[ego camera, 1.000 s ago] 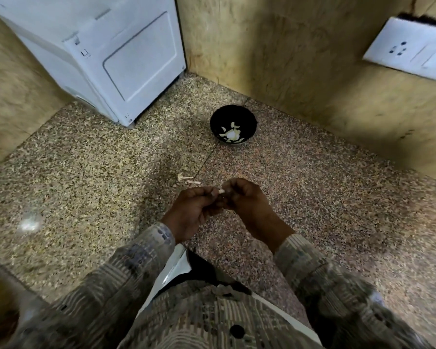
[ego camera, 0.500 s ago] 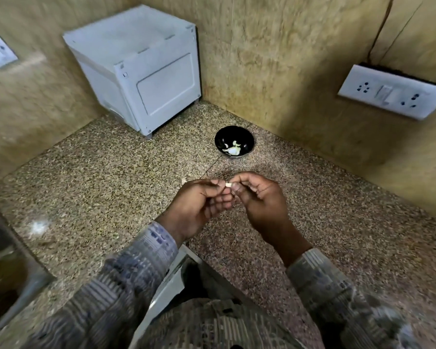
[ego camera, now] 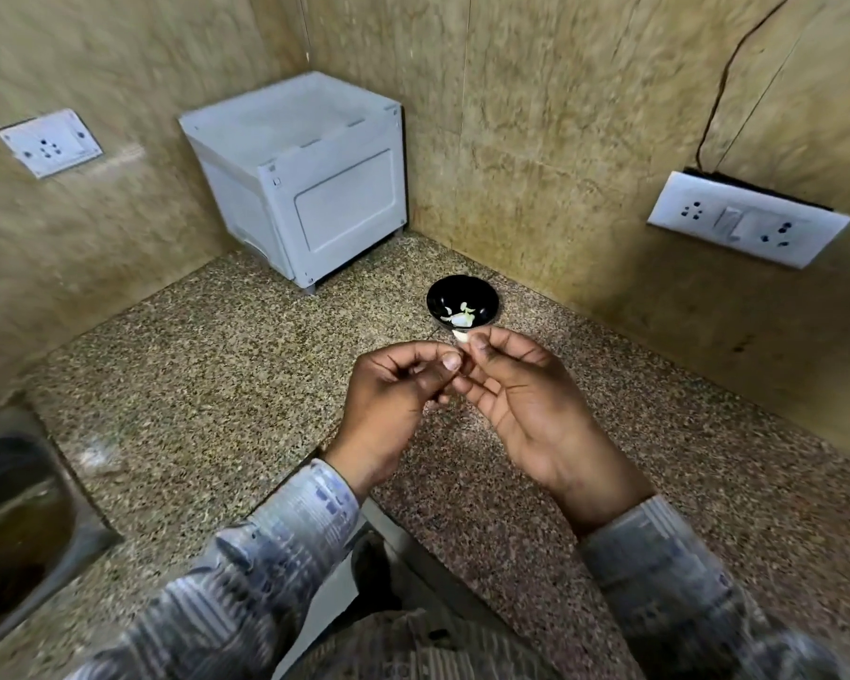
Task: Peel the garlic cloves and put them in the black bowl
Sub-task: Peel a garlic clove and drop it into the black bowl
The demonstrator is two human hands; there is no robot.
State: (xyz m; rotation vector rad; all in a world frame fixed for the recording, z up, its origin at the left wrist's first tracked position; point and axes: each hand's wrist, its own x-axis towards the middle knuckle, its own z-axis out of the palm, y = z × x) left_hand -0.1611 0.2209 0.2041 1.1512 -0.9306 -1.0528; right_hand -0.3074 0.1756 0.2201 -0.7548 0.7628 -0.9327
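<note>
A small white garlic clove (ego camera: 461,335) is pinched at the fingertips of my right hand (ego camera: 521,404), raised above the speckled counter. My left hand (ego camera: 393,400) is beside it with fingers curled, its thumb touching the right hand's fingers just below the clove; whether it holds any skin I cannot tell. The black bowl (ego camera: 484,299) stands just beyond the hands near the corner of the walls, with several pale garlic pieces (ego camera: 458,316) inside.
A white box-like appliance (ego camera: 305,184) stands at the back in the corner. A steel sink (ego camera: 16,522) sits at the left edge. Wall sockets are on the left wall (ego camera: 50,142) and the right wall (ego camera: 747,223). The granite counter (ego camera: 207,385) spreads around the hands.
The view has tilted up, showing more wall. My hands rose and parted slightly; the clove now sits at my right fingertips, closer to the bowl in view.
</note>
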